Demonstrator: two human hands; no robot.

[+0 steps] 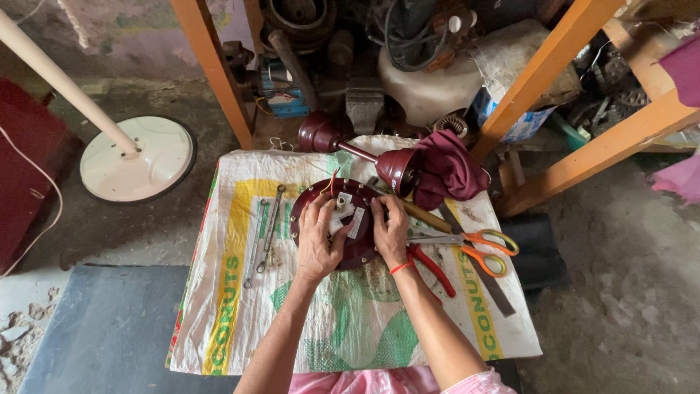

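Both hands, left hand [315, 244] and right hand [390, 232], have fingers curled closed around the round dark-red metal motor housing [343, 222] (orange-handled scissors [467, 244] lie just right of them).

The floor [620, 292] is rough grey concrete, dusty and pitted, with broken crumbs at the lower left corner. A dark grey flat mat [102, 328] lies on it at the lower left. Beside that stands a round cream metal stand base [138, 159] with a pale slanting pole [58, 80] rising from it. A dark red panel [25, 168] fills the left edge. Orange-painted wooden frame beams [547, 73] cross the top and right, like legs and braces of a bench or rack. Under them sits a dim heap of metal parts, cables and what may be a white plastic tank [423, 87]. The wall [131, 36] behind is stained, patchy plaster. Light is soft and even, daylight-like.
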